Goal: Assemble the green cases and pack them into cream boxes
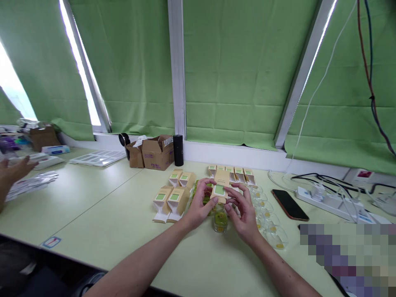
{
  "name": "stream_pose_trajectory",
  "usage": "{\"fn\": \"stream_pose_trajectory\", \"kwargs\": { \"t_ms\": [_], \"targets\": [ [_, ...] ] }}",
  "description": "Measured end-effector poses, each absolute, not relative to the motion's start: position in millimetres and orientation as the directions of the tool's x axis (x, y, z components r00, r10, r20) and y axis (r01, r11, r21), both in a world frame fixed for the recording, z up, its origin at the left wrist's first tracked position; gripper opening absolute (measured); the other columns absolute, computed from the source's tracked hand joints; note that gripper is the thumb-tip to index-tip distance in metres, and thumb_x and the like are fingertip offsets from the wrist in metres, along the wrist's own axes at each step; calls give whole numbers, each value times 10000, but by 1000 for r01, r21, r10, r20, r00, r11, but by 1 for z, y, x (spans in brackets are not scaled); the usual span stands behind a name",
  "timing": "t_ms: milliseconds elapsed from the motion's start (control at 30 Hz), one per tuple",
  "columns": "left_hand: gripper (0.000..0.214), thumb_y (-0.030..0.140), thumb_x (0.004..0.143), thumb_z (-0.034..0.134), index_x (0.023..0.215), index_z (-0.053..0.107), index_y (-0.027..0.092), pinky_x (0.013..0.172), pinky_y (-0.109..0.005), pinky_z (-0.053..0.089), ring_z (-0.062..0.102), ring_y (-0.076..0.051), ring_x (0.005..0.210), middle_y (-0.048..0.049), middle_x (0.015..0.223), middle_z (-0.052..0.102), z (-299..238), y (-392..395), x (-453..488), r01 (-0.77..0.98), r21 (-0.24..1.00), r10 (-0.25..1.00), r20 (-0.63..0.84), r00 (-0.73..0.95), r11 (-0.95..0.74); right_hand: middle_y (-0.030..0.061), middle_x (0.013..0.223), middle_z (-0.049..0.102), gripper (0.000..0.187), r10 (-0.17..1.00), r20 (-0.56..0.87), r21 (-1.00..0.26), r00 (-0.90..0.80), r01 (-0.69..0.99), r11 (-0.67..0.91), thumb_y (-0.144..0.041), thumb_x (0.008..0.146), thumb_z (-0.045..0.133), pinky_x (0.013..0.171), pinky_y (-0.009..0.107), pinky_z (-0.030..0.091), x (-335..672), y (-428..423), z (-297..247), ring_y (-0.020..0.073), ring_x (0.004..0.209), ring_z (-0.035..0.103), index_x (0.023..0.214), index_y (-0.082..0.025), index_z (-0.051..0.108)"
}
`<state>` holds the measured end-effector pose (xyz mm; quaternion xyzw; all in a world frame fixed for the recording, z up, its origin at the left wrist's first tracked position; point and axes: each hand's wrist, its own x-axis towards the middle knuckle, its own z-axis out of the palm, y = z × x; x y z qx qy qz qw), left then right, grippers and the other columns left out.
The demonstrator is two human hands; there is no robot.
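Note:
Both my hands hold one small tan carton with a green window [220, 186] above the pale green table [102, 214]. My left hand [200, 203] grips its left side, fingers curled round it. My right hand [244, 210] pinches its right side. Just below the carton stands a small clear jar with green contents [220, 222]. To the left lie several finished tan cartons [173, 197], and a row of the same cartons [232, 173] stands behind. Clear lids or cups [269, 225] run in a line to the right of my right hand.
A dark phone [289, 204] lies right of the cups, with a white power strip and cables [332, 200] beyond. Brown cardboard boxes [157, 152] and a black cylinder [178, 150] stand by the window sill. Another person's hand [12, 173] reaches over white packets [31, 183] at far left.

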<state>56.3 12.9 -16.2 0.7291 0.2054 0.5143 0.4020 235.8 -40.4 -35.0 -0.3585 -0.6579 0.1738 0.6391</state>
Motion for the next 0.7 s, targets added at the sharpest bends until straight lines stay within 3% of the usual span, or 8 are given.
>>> {"fn": "stream_pose_trajectory", "kwargs": {
  "t_ms": [700],
  "targets": [
    [428, 502, 991, 647, 1289, 496, 234, 904, -333, 511, 574, -192, 1003, -114, 1319, 496, -20, 14, 59, -52, 785, 722, 591, 361, -617, 118, 1406, 474, 305, 653, 743, -662, 148, 304, 685, -318, 999, 654, 857, 378, 657, 234, -35, -37, 199, 1012, 688, 1296, -299, 724]
  ]
}}
